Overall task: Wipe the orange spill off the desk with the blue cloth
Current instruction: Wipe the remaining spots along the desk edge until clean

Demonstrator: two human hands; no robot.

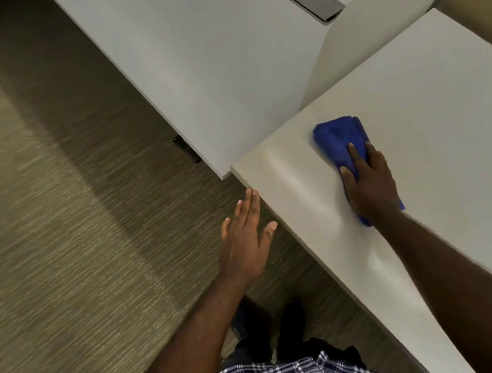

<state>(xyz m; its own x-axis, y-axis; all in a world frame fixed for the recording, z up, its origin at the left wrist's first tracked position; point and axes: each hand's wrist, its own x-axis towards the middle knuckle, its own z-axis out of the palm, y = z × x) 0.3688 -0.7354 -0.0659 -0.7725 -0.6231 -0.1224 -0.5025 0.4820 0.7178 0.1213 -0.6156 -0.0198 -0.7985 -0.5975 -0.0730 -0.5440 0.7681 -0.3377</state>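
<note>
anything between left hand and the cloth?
Only bare desk. In the head view, the left hand hangs off its edge; the right hand presses the cloth.

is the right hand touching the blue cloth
Touching. The head view shows the right hand lying flat on top of the blue cloth, fingers spread over it, pressing it onto the desk, with no gap between them.

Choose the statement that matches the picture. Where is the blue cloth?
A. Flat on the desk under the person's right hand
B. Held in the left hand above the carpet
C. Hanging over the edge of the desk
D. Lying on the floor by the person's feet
A: the blue cloth lies on the desk with the right hand pressed flat on it, while the left hand hangs open and empty beside the desk edge.
</note>
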